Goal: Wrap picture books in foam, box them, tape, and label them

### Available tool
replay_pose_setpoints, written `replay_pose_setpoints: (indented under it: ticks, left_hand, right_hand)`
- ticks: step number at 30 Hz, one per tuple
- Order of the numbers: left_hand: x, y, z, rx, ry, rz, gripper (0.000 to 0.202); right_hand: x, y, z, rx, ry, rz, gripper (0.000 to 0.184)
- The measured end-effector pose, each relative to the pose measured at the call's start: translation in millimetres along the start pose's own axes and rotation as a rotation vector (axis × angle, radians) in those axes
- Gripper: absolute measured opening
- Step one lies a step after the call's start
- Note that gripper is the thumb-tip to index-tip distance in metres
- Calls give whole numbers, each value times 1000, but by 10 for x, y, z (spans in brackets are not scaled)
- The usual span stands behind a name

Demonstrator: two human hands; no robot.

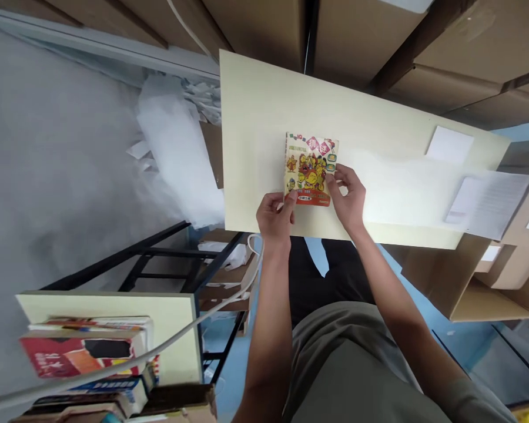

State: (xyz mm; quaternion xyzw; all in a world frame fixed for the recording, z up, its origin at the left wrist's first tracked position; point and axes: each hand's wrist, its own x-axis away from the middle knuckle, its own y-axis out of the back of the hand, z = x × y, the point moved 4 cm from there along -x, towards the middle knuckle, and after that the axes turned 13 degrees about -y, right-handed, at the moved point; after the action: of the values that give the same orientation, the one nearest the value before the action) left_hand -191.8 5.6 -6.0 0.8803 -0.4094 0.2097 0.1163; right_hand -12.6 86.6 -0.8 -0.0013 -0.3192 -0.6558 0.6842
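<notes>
A small colourful picture book (309, 167) with cartoon figures on its cover lies on a pale yellow table (255, 117). My left hand (275, 216) pinches the book's lower left corner, fingers curled. My right hand (348, 194) grips the book's right edge with thumb and fingertips. Both forearms reach up from the bottom of the view.
White sheets of paper (489, 202) and a white card (449, 144) lie at the table's right end. Cardboard boxes (458, 47) stand behind the table. White plastic wrap (176, 147) hangs to the left. A stack of books (88, 352) sits on a lower table at bottom left, with a white cable (167, 341) across it.
</notes>
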Motion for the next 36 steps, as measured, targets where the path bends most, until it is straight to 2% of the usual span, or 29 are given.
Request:
replay_pose_setpoints:
  ticks: [2,4,7,9,10,12,14,17,21,25,28,30,34,36]
  left_hand:
    - [-23,13,62,-135,-17,-4,44]
    - [-86,78,94,-322,-57,11,30]
    - [-182,170,92,-605,-171,87,15]
    - [-241,223,67,-714,-262,72,7]
    - [-275,250,52,-740,-301,32,8]
    - [-360,299,28,-762,-357,-76,23]
    - [-463,326,27,-775,-365,-149,33]
    - [-596,334,32,-809,-346,-144,21]
    - [-642,358,5,-789,-356,-114,12]
    - [-628,397,7,-685,-339,-112,9]
    - [-597,365,-32,-681,-389,-50,8]
    - [-537,301,-79,-683,-435,20,11]
    - [-327,48,-161,-669,-562,233,13]
    - [-231,-92,-162,-696,-614,300,13]
  right_hand:
    - [-45,1,-124,54,11,-7,45]
    - [-105,-92,-258,112,26,-6,40]
    - [-170,-283,-418,226,44,-32,33]
    - [-183,-377,-481,298,56,-68,32]
    - [-181,-408,-501,323,65,-85,32]
    - [-169,-443,-524,357,101,-120,32]
    - [-154,-456,-535,388,147,-151,29]
    - [-143,-470,-556,443,188,-171,16]
    - [-138,-489,-570,445,194,-168,3]
    - [-134,-500,-554,394,173,-180,21]
    - [-134,-510,-546,360,146,-178,39]
    - [-131,-518,-547,356,143,-167,44]
    - [-126,-534,-567,375,158,-147,41]
    - [-136,-556,-582,398,153,-137,40]
